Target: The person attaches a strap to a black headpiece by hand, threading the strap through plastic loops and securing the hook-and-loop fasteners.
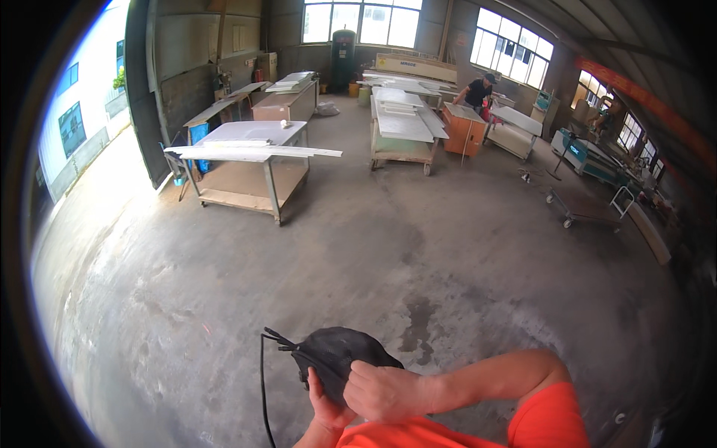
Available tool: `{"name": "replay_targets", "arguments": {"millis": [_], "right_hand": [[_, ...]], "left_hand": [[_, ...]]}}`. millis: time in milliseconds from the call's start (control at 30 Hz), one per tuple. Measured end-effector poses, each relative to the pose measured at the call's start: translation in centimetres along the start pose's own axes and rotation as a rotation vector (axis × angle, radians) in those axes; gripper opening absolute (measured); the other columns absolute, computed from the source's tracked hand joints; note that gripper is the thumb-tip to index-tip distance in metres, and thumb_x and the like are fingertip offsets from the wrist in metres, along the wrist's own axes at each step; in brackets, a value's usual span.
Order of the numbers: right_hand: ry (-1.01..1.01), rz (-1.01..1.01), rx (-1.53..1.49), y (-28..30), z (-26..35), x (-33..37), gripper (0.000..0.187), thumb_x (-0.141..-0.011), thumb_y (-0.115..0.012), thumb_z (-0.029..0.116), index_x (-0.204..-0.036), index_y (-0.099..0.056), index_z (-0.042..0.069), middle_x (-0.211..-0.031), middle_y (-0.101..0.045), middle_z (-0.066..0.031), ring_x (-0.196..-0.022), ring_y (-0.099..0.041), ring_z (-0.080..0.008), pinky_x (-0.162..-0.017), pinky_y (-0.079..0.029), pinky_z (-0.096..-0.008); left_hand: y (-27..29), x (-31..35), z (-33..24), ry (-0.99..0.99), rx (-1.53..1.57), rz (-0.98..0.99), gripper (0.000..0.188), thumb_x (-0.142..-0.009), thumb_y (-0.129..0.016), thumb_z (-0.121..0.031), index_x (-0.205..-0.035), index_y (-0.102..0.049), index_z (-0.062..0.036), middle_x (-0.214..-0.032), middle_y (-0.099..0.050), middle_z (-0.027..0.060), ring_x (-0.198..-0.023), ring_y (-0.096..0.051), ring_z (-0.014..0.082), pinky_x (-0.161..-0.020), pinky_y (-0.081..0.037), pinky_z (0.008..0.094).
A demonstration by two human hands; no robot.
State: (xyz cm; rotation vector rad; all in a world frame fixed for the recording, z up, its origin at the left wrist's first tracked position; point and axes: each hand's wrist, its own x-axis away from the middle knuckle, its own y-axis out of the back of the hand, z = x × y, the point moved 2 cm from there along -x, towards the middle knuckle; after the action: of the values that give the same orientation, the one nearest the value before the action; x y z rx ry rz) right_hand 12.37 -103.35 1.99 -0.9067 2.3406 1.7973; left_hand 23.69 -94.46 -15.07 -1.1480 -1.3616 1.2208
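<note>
A soft black bag (337,349) is held close in front of my body, low in the view. Black cables (264,373) come out of its left end, and one hangs down. My left hand (326,403) grips the bag's near left side, thumb up against the fabric. Curled into a fist, my right hand (382,391) lies against the bag's near side; whatever its fingers pinch is hidden. The right forearm reaches in across the front from the right, below an orange-red sleeve (549,418).
Concrete floor (358,254) stretches ahead. A wheeled workbench (254,145) with white strips stands left, near an open doorway. Stacked white panels lie on a cart (403,119) farther back. A flat trolley (586,209) is at right. Another person (476,91) works near an orange cabinet (461,131).
</note>
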Motion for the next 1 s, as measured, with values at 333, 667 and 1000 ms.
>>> {"name": "replay_targets", "arguments": {"millis": [333, 667, 1000], "right_hand": [[-0.031, 0.039, -0.007, -4.1, -21.6, 7.3, 0.010, -0.074, -0.068, 0.006, -0.079, -0.064, -0.002, -0.071, -0.054, -0.0071, -0.068, -0.057, -0.0229, -0.073, -0.050, -0.0350], [-0.124, 0.074, -0.027, -14.2, -49.6, 10.0, 0.008, -0.072, -0.066, 0.007, -0.076, -0.063, 0.001, -0.067, -0.053, -0.0048, -0.066, -0.055, -0.0212, -0.071, -0.049, -0.0330], [-0.737, -0.499, -0.293, -22.6, -82.1, 20.0, 0.046, -0.082, -0.084, 0.019, -0.121, -0.066, 0.000, -0.113, -0.067, -0.0125, -0.102, -0.066, -0.0262, -0.093, -0.052, -0.0373]], "left_hand": [[-4.0, -28.0, -5.6, -0.039, 0.032, 0.084, 0.083, -0.100, -0.045, -0.071, -0.160, -0.039, -0.0129, -0.160, -0.047, 0.0123, -0.145, -0.046, 0.0355, -0.121, -0.037, 0.0560], [-6.0, -58.4, -16.5, -0.039, 0.043, 0.131, 0.085, -0.097, -0.048, -0.074, -0.155, -0.047, -0.0124, -0.156, -0.051, 0.0133, -0.141, -0.050, 0.0371, -0.118, -0.039, 0.0576], [-7.1, -89.3, -20.3, 0.014, -0.005, 0.106, 0.086, -0.097, -0.048, -0.075, -0.156, -0.046, -0.0136, -0.158, -0.049, 0.0125, -0.142, -0.049, 0.0374, -0.118, -0.039, 0.0593]]}}
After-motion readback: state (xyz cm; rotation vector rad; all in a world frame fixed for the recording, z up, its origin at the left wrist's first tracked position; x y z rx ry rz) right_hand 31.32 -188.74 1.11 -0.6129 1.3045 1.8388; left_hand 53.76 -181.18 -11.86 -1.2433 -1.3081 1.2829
